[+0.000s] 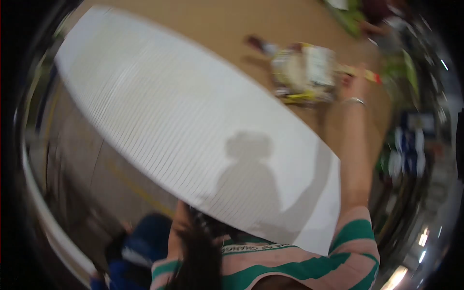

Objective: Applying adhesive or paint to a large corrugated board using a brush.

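A long white sheet (193, 125) with many fine parallel lines spreads diagonally over the brown tabletop (208, 24) and past its near edge. My right hand (357, 82) reaches beyond the sheet, at a narrow yellow strip with a red end (373, 76). Motion smears its fingers, so its grip is unclear. Just left of it lies a bundle (304, 72) in clear wrap with yellow edges, also blurred. My left forearm (178, 234) passes beneath the sheet's near edge, which hides my left hand.
Green and white items (345, 17) lie at the far right corner, near another person's hand (374, 29). A dark, reddish-brown object (256, 43) sits beside the bundle. At lower left, a person in blue (145, 241) is close by. Blue and white containers (411, 150) stand right of the table.
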`<state>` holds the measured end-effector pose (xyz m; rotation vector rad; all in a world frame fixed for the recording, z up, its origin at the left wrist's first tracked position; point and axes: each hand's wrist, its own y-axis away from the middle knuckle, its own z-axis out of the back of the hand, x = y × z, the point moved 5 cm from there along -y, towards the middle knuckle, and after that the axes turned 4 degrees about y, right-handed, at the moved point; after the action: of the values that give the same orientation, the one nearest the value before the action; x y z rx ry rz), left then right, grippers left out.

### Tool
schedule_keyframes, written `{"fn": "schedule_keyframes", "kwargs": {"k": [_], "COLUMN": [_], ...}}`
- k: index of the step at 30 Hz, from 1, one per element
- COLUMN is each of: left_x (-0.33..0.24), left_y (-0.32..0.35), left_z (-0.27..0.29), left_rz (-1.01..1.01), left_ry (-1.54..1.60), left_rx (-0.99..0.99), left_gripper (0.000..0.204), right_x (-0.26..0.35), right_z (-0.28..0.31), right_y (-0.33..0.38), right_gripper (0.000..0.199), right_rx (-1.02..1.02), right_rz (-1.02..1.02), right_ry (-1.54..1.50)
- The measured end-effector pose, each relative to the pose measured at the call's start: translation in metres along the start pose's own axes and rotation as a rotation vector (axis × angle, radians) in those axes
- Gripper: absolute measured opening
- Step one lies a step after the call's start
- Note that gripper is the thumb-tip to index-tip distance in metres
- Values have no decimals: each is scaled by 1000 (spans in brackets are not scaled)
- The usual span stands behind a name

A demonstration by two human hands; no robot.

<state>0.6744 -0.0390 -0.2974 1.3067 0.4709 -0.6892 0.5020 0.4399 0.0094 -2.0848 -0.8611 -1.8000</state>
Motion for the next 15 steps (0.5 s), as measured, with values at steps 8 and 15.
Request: {"fn": "schedule_keyframes", "kwargs": {"k": [8, 15], "left_x": [181, 86], "left_y": [17, 33], "left_z": [127, 165], "left_rz": [185, 192], "left_ry": [139, 833], "left_rx": [-409, -474], "left_gripper": [51, 52], "right_x": [31, 16], "right_z": [41, -37], "right_y": [-16, 87], "right_gripper": [41, 54], "right_rx": [-25, 403], "right_rz": [126, -9], "right_ry": [119, 51]}}
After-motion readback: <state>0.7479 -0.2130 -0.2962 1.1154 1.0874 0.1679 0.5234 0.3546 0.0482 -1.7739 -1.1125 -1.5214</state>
